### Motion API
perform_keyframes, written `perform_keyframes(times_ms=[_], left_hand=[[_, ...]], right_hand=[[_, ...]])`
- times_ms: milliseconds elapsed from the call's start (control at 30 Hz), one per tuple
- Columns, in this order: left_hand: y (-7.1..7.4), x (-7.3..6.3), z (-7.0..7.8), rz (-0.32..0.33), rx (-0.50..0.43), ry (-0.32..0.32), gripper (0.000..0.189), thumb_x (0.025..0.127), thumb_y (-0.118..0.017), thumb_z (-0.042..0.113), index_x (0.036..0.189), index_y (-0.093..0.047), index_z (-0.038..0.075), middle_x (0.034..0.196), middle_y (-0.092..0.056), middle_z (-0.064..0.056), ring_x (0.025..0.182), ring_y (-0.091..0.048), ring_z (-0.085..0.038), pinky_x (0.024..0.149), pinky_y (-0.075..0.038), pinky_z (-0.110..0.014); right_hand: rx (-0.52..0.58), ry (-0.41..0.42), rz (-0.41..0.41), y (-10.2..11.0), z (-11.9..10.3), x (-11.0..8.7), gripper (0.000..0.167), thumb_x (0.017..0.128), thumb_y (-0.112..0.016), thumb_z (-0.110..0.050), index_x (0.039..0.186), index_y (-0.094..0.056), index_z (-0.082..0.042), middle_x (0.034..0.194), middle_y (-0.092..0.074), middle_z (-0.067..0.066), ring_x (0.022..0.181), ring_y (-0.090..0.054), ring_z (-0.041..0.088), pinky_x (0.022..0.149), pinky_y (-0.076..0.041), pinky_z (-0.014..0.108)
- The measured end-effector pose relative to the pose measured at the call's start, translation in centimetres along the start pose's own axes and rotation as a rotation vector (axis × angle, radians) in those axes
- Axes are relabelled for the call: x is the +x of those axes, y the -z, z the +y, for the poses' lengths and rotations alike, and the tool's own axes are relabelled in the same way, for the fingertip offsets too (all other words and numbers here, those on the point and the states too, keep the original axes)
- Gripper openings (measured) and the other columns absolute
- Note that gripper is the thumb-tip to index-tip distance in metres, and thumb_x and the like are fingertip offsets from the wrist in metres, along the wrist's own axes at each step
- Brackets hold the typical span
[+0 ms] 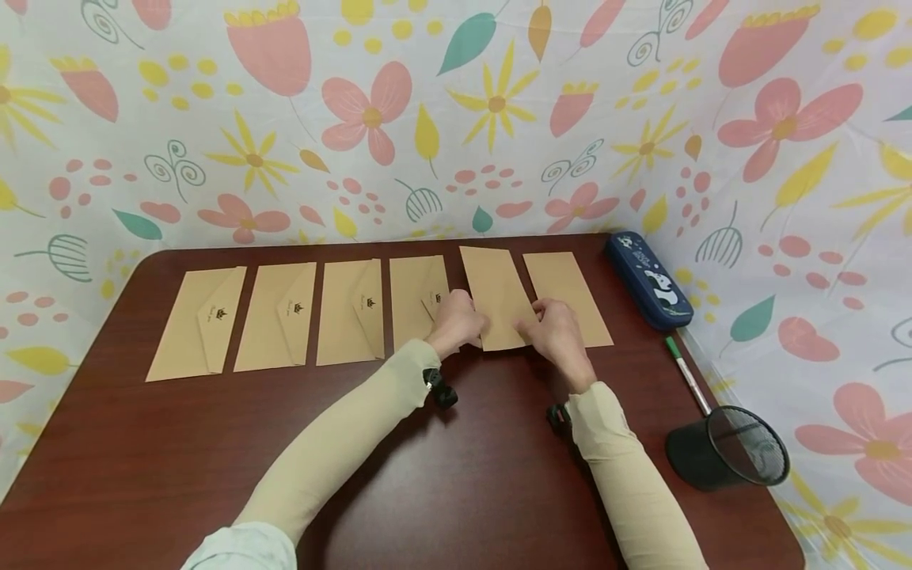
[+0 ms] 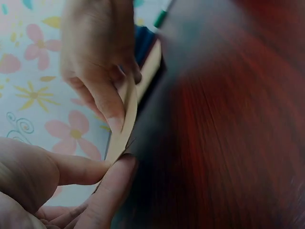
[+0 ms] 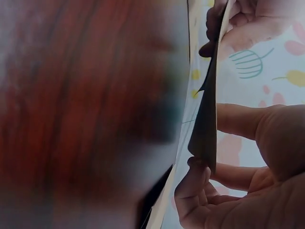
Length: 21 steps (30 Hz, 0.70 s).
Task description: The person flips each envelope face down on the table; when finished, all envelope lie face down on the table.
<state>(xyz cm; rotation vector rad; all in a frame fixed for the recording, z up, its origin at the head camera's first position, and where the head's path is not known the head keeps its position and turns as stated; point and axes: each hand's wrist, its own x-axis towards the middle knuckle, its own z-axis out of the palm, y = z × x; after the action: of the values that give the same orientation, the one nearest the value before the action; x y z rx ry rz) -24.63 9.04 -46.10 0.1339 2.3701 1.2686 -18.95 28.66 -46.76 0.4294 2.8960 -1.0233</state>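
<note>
Both hands hold one brown paper envelope (image 1: 495, 294), its plain side facing up and its near edge raised off the table. My left hand (image 1: 458, 323) pinches its left edge between thumb and finger, as the left wrist view of the envelope (image 2: 119, 148) shows. At the opposite edge my right hand (image 1: 559, 332) pinches it; in the right wrist view the thumb lies on one face of the envelope (image 3: 209, 119) and fingers on the other. Left of it lies an envelope (image 1: 412, 293) with its flap and crown print up; right of it is a plain-side-up envelope (image 1: 570, 293).
Three more flap-up envelopes (image 1: 349, 317) continue the row leftward on the dark wooden table (image 1: 456, 491). At the right edge are a blue panda pencil case (image 1: 648, 279), a green-capped marker (image 1: 689, 376) and a black mesh pen holder (image 1: 701, 453). A flowered cloth (image 1: 370, 190) hangs behind.
</note>
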Motion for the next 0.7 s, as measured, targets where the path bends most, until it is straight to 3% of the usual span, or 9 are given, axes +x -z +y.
perform_keyframes(times_ms=[133, 200, 300, 467, 633, 700], left_hand=[[-0.7, 1.1, 0.2, 0.023, 0.163, -0.003, 0.027, 0.079, -0.064, 0.0, 0.056, -0.055, 0.012, 0.054, -0.072, -0.006, 0.048, -0.073, -0.016, 0.04, -0.046, -0.031], [-1.3, 2.2, -0.5, 0.042, 0.214, -0.024, 0.025, 0.074, -0.064, -0.001, 0.055, -0.06, 0.013, 0.049, -0.069, -0.002, 0.041, -0.068, -0.014, 0.038, -0.044, -0.027], [-1.7, 2.7, -0.8, 0.057, 0.272, -0.059, 0.029, 0.068, -0.066, -0.005, 0.048, -0.062, 0.015, 0.046, -0.066, 0.0, 0.038, -0.064, -0.013, 0.037, -0.044, -0.025], [-1.9, 3.1, -1.1, 0.069, 0.321, -0.151, 0.025, 0.076, -0.07, -0.001, 0.054, -0.071, 0.01, 0.046, -0.066, -0.001, 0.039, -0.065, -0.015, 0.039, -0.05, -0.028], [-2.2, 3.4, -1.3, 0.08, 0.415, -0.2, 0.032, 0.087, -0.072, 0.007, 0.056, -0.07, 0.012, 0.047, -0.065, 0.001, 0.039, -0.064, -0.015, 0.039, -0.049, -0.027], [-2.4, 3.5, -1.4, 0.097, 0.45, -0.215, 0.035, 0.09, -0.072, 0.008, 0.056, -0.068, 0.013, 0.048, -0.065, 0.001, 0.04, -0.063, -0.014, 0.039, -0.048, -0.026]], right_hand=[[-0.047, 0.013, 0.02, -1.9, 3.0, 3.1, 0.057, 0.094, -0.077, -0.04, 0.135, -0.07, -0.001, 0.129, -0.072, 0.019, 0.114, -0.067, 0.035, 0.095, -0.058, 0.049], [-0.065, -0.004, -0.009, -1.7, 2.7, 3.1, 0.054, 0.095, -0.073, -0.035, 0.135, -0.069, 0.0, 0.136, -0.07, 0.023, 0.117, -0.067, 0.038, 0.098, -0.058, 0.051], [-0.077, -0.026, -0.019, -1.8, 2.4, 2.9, 0.05, 0.093, -0.074, -0.033, 0.13, -0.071, 0.001, 0.132, -0.07, 0.024, 0.109, -0.065, 0.037, 0.092, -0.057, 0.048], [-0.132, -0.003, -0.017, -2.3, 3.4, 4.1, 0.044, 0.09, -0.077, -0.033, 0.117, -0.073, 0.002, 0.12, -0.07, 0.023, 0.099, -0.063, 0.035, 0.085, -0.056, 0.046], [-0.173, -0.013, -0.024, -2.5, 3.9, 4.7, 0.053, 0.09, -0.079, -0.035, 0.127, -0.072, 0.003, 0.13, -0.066, 0.027, 0.109, -0.065, 0.039, 0.095, -0.058, 0.05], [-0.19, -0.024, -0.026, -2.5, 3.8, 4.7, 0.051, 0.09, -0.079, -0.037, 0.124, -0.074, 0.002, 0.128, -0.066, 0.026, 0.107, -0.065, 0.039, 0.093, -0.058, 0.05]])
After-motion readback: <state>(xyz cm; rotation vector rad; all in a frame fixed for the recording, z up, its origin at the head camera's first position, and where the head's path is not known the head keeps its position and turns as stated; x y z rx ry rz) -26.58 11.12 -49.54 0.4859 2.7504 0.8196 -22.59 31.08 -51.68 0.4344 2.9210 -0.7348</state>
